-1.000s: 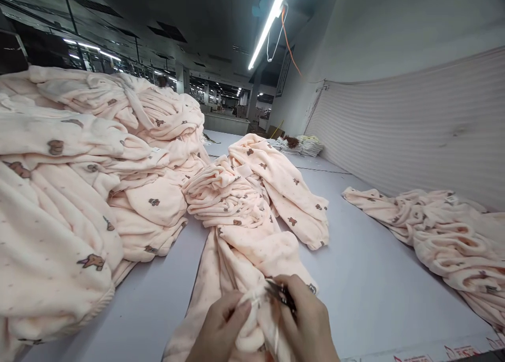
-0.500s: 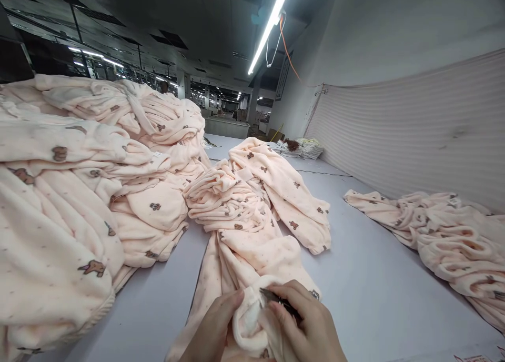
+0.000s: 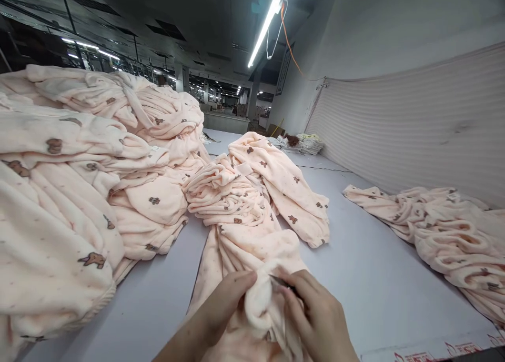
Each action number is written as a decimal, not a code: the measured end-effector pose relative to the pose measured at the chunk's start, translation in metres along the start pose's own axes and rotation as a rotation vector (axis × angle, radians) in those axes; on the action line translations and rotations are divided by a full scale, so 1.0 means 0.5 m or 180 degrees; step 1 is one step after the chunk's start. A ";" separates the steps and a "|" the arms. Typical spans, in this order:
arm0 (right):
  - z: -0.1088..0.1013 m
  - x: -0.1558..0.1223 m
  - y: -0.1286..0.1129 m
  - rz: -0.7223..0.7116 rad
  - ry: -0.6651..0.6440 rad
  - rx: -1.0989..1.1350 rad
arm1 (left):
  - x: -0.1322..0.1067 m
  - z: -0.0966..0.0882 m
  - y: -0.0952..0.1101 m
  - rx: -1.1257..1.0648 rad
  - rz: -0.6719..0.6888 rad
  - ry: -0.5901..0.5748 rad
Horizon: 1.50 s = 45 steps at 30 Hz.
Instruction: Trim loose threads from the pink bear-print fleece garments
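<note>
A pale pink fleece garment (image 3: 252, 241) with small brown animal prints stretches along the table towards me. My left hand (image 3: 226, 304) pinches the rolled white edge of its near end, thumb on top. In my right hand (image 3: 317, 312) is a small dark pair of thread snips (image 3: 282, 283), its tip against the white edge (image 3: 260, 299). Fingers hide most of the snips, so whether the blades are closed cannot be seen. The lower fingers of my left hand are behind the cloth.
A tall heap of matching pink garments (image 3: 145, 193) fills the left side. More pink fleece (image 3: 445, 235) lies bunched on the right by the striped wall covering (image 3: 406, 120). A white stack (image 3: 310, 143) stands at the far end of the pale table (image 3: 355, 278).
Both hands have shifted slightly up and to the right with the garment edge. The white edge has turned and bunched narrower between them. The view has tipped down a little.
</note>
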State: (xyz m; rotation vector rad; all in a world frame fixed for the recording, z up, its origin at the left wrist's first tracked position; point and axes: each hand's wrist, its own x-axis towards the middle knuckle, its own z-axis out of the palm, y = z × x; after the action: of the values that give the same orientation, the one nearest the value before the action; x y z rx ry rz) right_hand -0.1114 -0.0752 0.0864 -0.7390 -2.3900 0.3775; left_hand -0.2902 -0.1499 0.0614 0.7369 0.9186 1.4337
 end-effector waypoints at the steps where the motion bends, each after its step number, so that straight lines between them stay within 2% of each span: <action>1: 0.002 -0.005 -0.005 0.0138 0.0054 0.0131 | 0.015 -0.001 0.001 -0.0036 0.0015 -0.0049; 3: 0.017 -0.020 -0.021 0.0290 0.0017 0.0401 | 0.053 -0.001 0.003 -0.0101 0.0008 -0.0134; 6: 0.065 -0.038 -0.043 0.0302 -0.0303 0.0436 | 0.104 -0.005 0.008 -0.0044 -0.0115 -0.0161; 9: 0.101 -0.024 -0.030 0.0478 -0.0446 0.0093 | 0.116 -0.022 0.026 0.0172 -0.0181 -0.0080; 11: 0.099 0.002 0.004 0.0715 -0.0536 0.0160 | 0.093 -0.039 0.038 0.0385 -0.0041 0.0186; 14: 0.070 0.048 0.074 0.1001 -0.0580 0.0518 | 0.030 -0.056 0.026 0.0814 0.0310 0.0880; 16: 0.052 0.072 0.113 0.1187 -0.0581 0.0518 | -0.012 -0.056 -0.007 0.1522 0.0354 0.1236; 17: 0.046 0.079 0.126 0.1273 -0.0594 0.0460 | -0.028 -0.052 -0.028 0.2184 0.0339 0.1340; 18: 0.042 0.082 0.133 0.1350 -0.0598 0.0388 | -0.039 -0.046 -0.049 0.2691 0.0373 0.1336; 20: 0.042 0.074 0.128 0.1411 -0.0408 0.0183 | -0.045 -0.033 -0.082 0.3222 0.0621 0.1336; 22: 0.046 0.051 0.101 0.1246 -0.0026 0.0032 | -0.034 -0.024 -0.098 0.3062 0.0766 0.1249; 24: 0.053 0.024 0.063 0.0840 0.0201 0.0183 | -0.015 -0.018 -0.100 0.2694 0.0778 0.1151; 26: 0.060 0.008 0.031 0.0482 0.0034 0.0517 | 0.002 -0.016 -0.096 0.2388 0.0914 0.1159; 28: 0.064 0.010 0.016 0.0373 -0.0173 0.0760 | 0.011 -0.016 -0.088 0.2311 0.1177 0.1300; 32: 0.055 0.037 0.038 0.0391 -0.0244 0.1410 | 0.004 -0.024 -0.056 0.2970 0.1713 0.1828; 33: 0.050 0.040 0.047 0.0384 -0.0320 0.1541 | 0.001 -0.026 -0.047 0.3161 0.1684 0.1898; 35: 0.043 0.041 0.057 0.0411 -0.0600 0.1630 | -0.001 -0.026 -0.038 0.3227 0.1138 0.1690; 37: 0.041 0.037 0.057 0.0501 -0.0900 0.1566 | 0.006 -0.018 -0.043 0.2594 0.0467 0.1256; 38: 0.043 0.035 0.053 0.0560 -0.0961 0.1538 | 0.012 -0.012 -0.049 0.2115 0.0322 0.1088; 39: 0.047 0.034 0.048 0.0625 -0.0926 0.1533 | 0.020 -0.006 -0.058 0.1654 0.0354 0.1009; 41: 0.058 0.035 0.040 0.0645 -0.0634 0.1549 | 0.035 0.007 -0.073 0.1063 0.0718 0.1117; 43: 0.069 0.039 0.041 0.0484 -0.0251 0.1488 | 0.042 0.014 -0.081 0.1033 0.1036 0.1398; 45: 0.076 0.045 0.054 0.0305 0.0103 0.1214 | 0.040 0.013 -0.081 0.1286 0.1266 0.1797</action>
State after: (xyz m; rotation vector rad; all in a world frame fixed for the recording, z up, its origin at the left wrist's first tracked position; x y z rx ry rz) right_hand -0.1385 -0.0438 0.0560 -0.6748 -2.1657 0.8268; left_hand -0.2660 -0.1305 0.0275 0.8594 1.5965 1.8817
